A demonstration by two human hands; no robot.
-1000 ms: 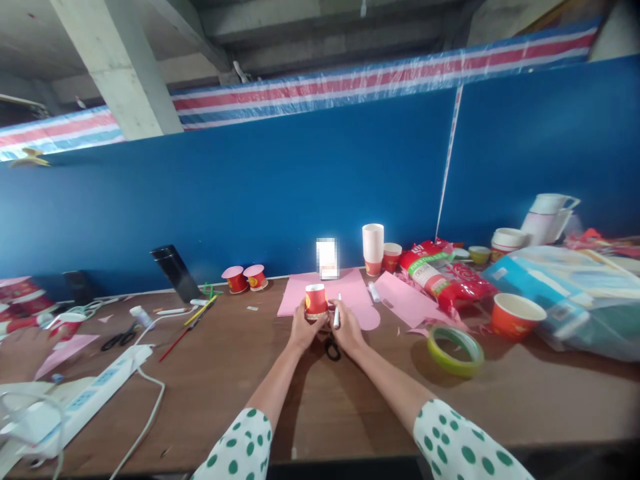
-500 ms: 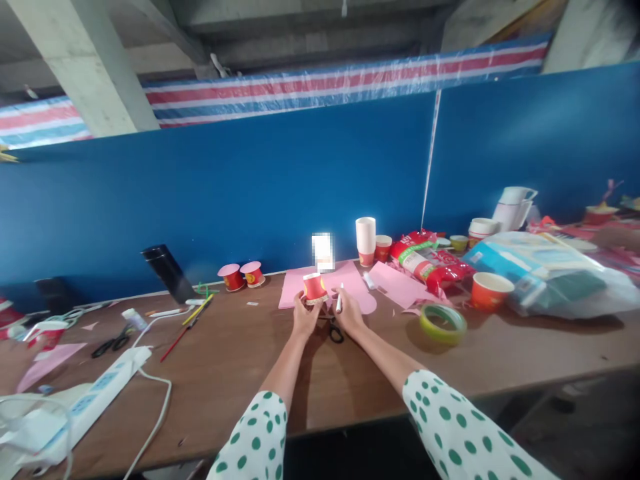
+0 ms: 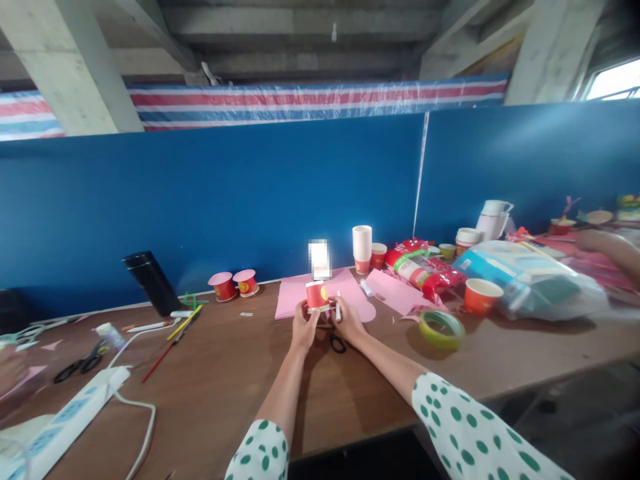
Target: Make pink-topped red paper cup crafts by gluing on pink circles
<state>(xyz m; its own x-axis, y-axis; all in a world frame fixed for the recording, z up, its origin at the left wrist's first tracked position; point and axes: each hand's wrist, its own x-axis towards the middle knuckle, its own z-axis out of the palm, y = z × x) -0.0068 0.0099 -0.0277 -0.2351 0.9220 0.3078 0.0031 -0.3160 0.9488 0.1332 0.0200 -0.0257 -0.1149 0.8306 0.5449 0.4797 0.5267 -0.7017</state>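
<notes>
Moved: red cup (image 3: pixel 315 295) turned, emblem now facing right.
Left hand (image 3: pixel 303 325): curled around cup's base.
Right hand (image 3: pixel 347 320): closed on white marker (image 3: pixel 338 309), beside cup.

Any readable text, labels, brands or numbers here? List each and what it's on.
No text is legible.
Red cup in the left hand: yellow print, too small.
Pen in the right hand: no marks legible.
Red packet: green-white label, blurred.
White card by the wall: pixelated.
Blue box: print too small.
</notes>
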